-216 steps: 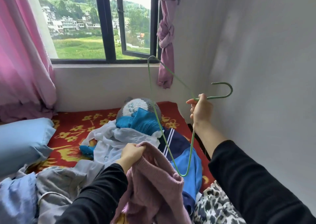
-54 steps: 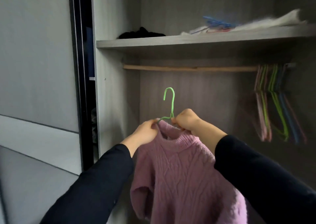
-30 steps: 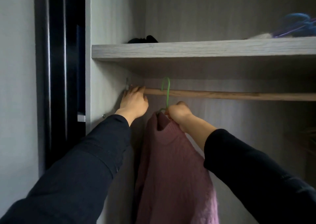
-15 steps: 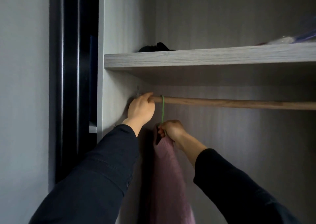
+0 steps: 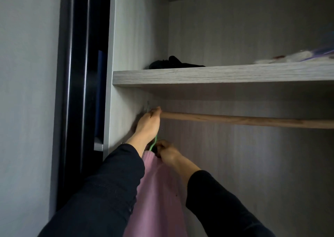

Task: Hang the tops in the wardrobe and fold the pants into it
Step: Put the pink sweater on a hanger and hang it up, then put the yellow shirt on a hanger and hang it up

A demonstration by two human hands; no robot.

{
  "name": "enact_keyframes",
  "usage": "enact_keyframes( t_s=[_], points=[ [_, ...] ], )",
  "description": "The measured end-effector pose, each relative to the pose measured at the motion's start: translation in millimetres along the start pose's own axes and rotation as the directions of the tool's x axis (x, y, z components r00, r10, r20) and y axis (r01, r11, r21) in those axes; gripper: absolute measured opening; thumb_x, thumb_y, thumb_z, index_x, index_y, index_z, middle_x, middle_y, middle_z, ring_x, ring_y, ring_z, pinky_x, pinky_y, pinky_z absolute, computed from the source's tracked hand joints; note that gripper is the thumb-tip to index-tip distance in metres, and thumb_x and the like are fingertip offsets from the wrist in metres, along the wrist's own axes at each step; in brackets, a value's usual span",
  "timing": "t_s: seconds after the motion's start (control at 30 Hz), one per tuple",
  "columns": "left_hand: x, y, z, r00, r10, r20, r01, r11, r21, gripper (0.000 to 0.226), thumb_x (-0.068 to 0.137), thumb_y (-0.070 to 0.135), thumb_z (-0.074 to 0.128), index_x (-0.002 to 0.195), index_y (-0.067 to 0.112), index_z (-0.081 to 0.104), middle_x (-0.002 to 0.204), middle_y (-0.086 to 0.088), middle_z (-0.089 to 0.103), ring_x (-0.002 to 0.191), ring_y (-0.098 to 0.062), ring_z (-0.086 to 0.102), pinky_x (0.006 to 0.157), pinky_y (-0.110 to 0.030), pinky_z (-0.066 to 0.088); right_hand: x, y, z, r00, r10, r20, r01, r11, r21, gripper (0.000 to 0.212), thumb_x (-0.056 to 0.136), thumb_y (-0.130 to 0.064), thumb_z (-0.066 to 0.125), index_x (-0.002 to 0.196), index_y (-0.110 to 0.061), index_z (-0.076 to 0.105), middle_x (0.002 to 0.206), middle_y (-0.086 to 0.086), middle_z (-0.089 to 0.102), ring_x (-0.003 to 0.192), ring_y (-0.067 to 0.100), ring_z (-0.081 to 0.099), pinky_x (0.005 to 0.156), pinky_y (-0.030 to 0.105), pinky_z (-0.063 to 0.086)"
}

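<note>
hanging inside wardrobe: pink sweater on green hanger pinched by right hand, left hand gripping rail

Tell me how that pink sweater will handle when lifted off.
Likely floppy: the pink sweater drapes limp in long folds. Probably light for its size: the thin green hanger, held by the right hand, seems to carry it.

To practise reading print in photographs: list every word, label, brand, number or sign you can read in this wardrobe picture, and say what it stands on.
No text can be read.
The pink sweater, green hanger, wooden rail, shelf and the dark item on it show no print.
The pale things at the shelf's right end are too blurred to tell.
</note>
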State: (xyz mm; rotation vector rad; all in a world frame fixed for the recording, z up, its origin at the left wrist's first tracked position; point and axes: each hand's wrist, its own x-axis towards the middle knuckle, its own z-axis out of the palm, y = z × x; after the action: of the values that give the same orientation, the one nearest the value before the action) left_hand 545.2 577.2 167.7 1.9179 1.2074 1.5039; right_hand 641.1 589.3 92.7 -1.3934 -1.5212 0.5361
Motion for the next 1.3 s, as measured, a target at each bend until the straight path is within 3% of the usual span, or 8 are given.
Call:
enact_keyframes(
  t_s=[0.07,0.13,0.33,0.6,0.8,1.1,1.2,1.3],
  points=[
    [-2.8,0.4,0.5,1.000,0.026,0.003,-0.026,0.999,0.034,0.051,0.101,0.047,0.032,0.139,0.019,0.049,0.144,-0.007,0.047,0.132,-0.024,0.042,0.104,-0.027,0.030,-9.5,11.6,-4.8,1.000,-0.025,-0.001,0.025,0.999,0.025,0.031,0.101,-0.010,0.043,0.128,-0.006,0.058,0.125,0.011,0.060,0.108,0.022,0.057,0.090,0.023,0.045],
    [-8.5,1.6,2.1,0.996,0.086,0.017,-0.088,0.986,0.140,0.048,0.103,0.040,0.030,0.143,0.017,0.042,0.152,-0.005,0.036,0.138,-0.022,0.035,0.108,-0.026,0.025,-15.2,21.6,-16.9,0.999,-0.022,-0.048,0.026,0.997,0.076,0.029,0.099,-0.008,0.046,0.124,-0.004,0.061,0.123,0.015,0.062,0.109,0.027,0.060,0.096,0.032,0.046],
    [-37.9,-6.7,44.4,0.876,0.482,0.013,-0.408,0.726,0.554,0.045,0.101,0.024,0.034,0.145,0.019,0.038,0.159,-0.002,0.019,0.148,-0.019,0.009,0.118,-0.037,0.006,-55.5,42.1,-95.5,0.973,-0.090,-0.211,0.070,0.992,-0.103,0.031,0.096,-0.015,0.054,0.127,-0.011,0.055,0.107,0.006,0.059,0.097,0.020,0.057,0.076,0.021,0.043],
    [-93.8,70.3,162.1,0.745,0.657,0.112,-0.653,0.685,0.323,0.056,0.093,0.009,0.044,0.147,0.011,0.032,0.157,-0.010,0.023,0.147,-0.025,0.015,0.119,-0.035,0.005,-144.4,74.0,-230.0,0.907,-0.189,-0.377,-0.086,0.792,-0.604,0.035,0.098,-0.028,0.050,0.129,-0.013,0.052,0.124,0.010,0.054,0.113,0.027,0.054,0.092,0.034,0.047],
    [-128.2,131.6,237.1,0.652,0.732,0.199,-0.757,0.615,0.219,0.061,0.092,0.013,0.045,0.150,0.014,0.026,0.159,-0.008,0.018,0.148,-0.025,0.008,0.120,-0.041,-0.004,-204.8,80.1,-312.1,0.862,-0.265,-0.432,-0.264,0.493,-0.829,0.032,0.096,-0.023,0.050,0.126,-0.012,0.052,0.123,0.009,0.055,0.113,0.028,0.052,0.088,0.039,0.048],
    [-132.4,159.1,279.6,0.695,0.717,0.062,-0.712,0.673,0.200,0.063,0.080,0.022,0.036,0.140,0.010,0.046,0.139,-0.016,0.048,0.135,-0.036,0.035,0.118,-0.049,0.014,-258.4,80.6,-409.0,0.765,-0.183,-0.618,-0.627,0.014,-0.779,0.047,0.088,-0.021,0.058,0.131,-0.008,0.044,0.130,0.012,0.049,0.121,0.030,0.049,0.090,0.039,0.045],
    [-129.2,157.0,283.1,0.669,0.742,0.046,-0.732,0.647,0.215,0.056,0.082,0.015,0.044,0.137,0.007,0.050,0.132,-0.018,0.053,0.130,-0.040,0.040,0.114,-0.053,0.022,-264.1,87.5,-419.5,0.740,-0.111,-0.664,-0.670,-0.033,-0.741,0.047,0.088,-0.014,0.059,0.132,-0.006,0.045,0.126,0.013,0.052,0.115,0.030,0.055,0.085,0.039,0.047],
    [-127.6,156.3,283.4,0.654,0.755,0.050,-0.744,0.630,0.223,0.056,0.082,0.005,0.057,0.137,0.007,0.049,0.131,-0.019,0.054,0.129,-0.040,0.041,0.113,-0.054,0.025,-264.7,90.2,-424.3,0.747,-0.092,-0.658,-0.662,-0.022,-0.749,0.028,0.091,-0.006,0.053,0.119,-0.008,0.056,0.117,0.011,0.060,0.106,0.029,0.061,0.073,0.034,0.043]
  ],
)
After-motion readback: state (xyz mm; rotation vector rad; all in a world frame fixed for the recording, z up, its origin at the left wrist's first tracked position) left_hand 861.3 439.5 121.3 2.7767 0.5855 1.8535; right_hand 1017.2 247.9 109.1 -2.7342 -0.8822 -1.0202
